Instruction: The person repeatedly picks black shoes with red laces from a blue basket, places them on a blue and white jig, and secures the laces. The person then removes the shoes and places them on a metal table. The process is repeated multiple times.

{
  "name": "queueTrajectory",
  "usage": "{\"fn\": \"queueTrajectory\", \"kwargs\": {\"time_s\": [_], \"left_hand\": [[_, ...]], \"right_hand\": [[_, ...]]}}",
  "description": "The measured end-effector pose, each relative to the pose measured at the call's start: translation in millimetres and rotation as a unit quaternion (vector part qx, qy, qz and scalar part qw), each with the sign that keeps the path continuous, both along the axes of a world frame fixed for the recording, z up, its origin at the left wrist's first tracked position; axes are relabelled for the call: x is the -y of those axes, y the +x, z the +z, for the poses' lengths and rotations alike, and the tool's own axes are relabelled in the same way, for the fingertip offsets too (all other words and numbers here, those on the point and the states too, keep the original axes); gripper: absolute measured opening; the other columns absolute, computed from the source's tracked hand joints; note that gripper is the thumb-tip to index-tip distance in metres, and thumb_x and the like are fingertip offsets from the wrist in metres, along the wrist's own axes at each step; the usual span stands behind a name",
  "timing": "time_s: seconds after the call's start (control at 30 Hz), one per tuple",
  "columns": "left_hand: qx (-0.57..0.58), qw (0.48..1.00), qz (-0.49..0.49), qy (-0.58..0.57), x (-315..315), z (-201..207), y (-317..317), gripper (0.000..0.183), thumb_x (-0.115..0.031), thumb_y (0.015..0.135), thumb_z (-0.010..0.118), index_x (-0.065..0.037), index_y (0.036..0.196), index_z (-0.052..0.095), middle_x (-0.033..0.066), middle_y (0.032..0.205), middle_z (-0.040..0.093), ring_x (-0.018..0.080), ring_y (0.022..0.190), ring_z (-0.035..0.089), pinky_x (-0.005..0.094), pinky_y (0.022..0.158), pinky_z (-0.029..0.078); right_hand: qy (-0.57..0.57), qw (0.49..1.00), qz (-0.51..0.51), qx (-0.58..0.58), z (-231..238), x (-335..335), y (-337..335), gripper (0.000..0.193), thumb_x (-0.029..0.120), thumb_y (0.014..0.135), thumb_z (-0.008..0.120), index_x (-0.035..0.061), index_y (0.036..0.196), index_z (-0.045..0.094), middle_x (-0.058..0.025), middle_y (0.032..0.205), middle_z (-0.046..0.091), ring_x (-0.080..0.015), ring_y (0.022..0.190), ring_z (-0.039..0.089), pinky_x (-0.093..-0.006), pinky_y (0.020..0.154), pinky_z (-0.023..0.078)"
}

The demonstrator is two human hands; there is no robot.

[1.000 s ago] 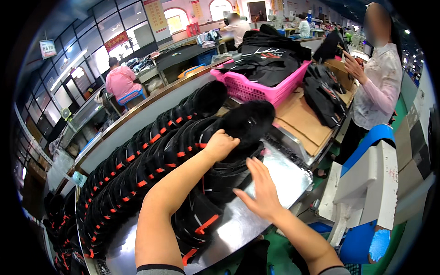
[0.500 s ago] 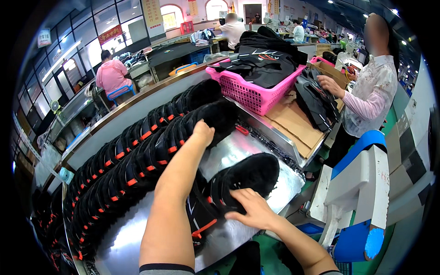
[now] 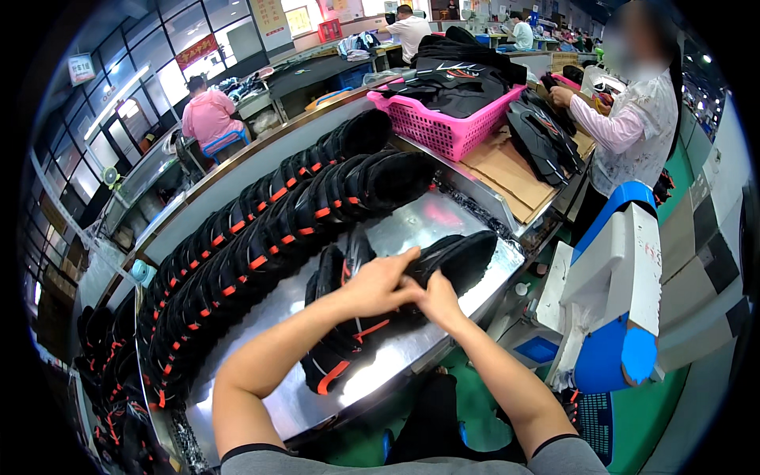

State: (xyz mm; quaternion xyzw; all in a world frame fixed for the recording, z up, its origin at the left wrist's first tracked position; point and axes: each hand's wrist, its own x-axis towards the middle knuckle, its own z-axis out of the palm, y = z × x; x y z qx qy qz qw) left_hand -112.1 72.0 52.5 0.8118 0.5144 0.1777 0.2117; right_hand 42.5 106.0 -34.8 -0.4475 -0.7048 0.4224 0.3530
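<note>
Several black shoe uppers with fuzzy lining and orange tabs lie loose at the near middle of the metal tabletop. My left hand reaches across to the frontmost shoe upper, its fingers bent at the edge. Beside it, my right hand pinches the same edge, and the two hands touch. The fingertips are partly hidden. Behind my left forearm are more loose uppers. Two long rows of nested uppers curve along the table's left side.
A pink basket piled with flat black pieces stands at the back beside cardboard. A person at the right handles dark pieces. A white and blue machine stands close on my right. A raised edge borders the table.
My left hand has left the end of the nested row and come down right to meet my right hand. One more upper now rests at the row's end. My right hand has shifted up.
</note>
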Motion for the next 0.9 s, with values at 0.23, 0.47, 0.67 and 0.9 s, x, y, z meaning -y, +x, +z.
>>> {"fn": "queueTrajectory", "kwargs": {"time_s": [0.23, 0.47, 0.67, 0.9], "left_hand": [[-0.193, 0.960, 0.050, 0.197, 21.5, -18.8, 7.5, 0.085, -0.049, 0.066, 0.076, 0.001, 0.128, 0.045, 0.0184, 0.136, 0.044, 0.0305, 0.117, 0.051, 0.0388, 0.093, 0.042], [0.014, 0.956, 0.031, 0.292, 41.5, -14.6, 39.1, 0.063, -0.034, 0.081, 0.069, -0.001, 0.130, 0.046, 0.0201, 0.135, 0.044, 0.0362, 0.123, 0.045, 0.0396, 0.101, 0.038], [0.622, 0.618, 0.028, -0.479, 122.6, -108.4, 152.6, 0.065, -0.049, 0.091, 0.053, -0.008, 0.139, 0.038, 0.0070, 0.123, 0.055, 0.0182, 0.112, 0.053, 0.0315, 0.096, 0.041], [0.654, 0.605, 0.026, -0.454, 157.1, -166.2, 253.2, 0.031, -0.016, 0.091, 0.061, -0.006, 0.120, 0.054, 0.0044, 0.111, 0.064, 0.0132, 0.099, 0.060, 0.0280, 0.090, 0.047]], "right_hand": [[0.016, 0.983, -0.101, -0.151, 8.1, 24.8, 34.8, 0.031, 0.019, 0.086, 0.062, -0.0033, 0.106, 0.057, -0.0169, 0.099, 0.065, -0.0257, 0.092, 0.061, -0.0344, 0.083, 0.046], [-0.225, 0.891, 0.098, -0.381, 42.4, 123.9, 198.8, 0.049, 0.007, 0.086, 0.061, -0.0011, 0.131, 0.045, -0.0081, 0.128, 0.053, -0.0189, 0.120, 0.048, -0.0338, 0.104, 0.035], [-0.352, 0.840, 0.184, -0.370, -38.7, 228.2, 284.4, 0.044, 0.001, 0.084, 0.062, -0.0021, 0.127, 0.051, -0.0084, 0.125, 0.057, -0.0174, 0.114, 0.054, -0.0344, 0.102, 0.038], [-0.255, 0.884, -0.061, -0.387, -37.6, 242.2, 318.5, 0.044, 0.013, 0.085, 0.067, -0.0016, 0.123, 0.050, -0.0057, 0.116, 0.058, -0.0112, 0.107, 0.053, -0.0279, 0.094, 0.041]]}}
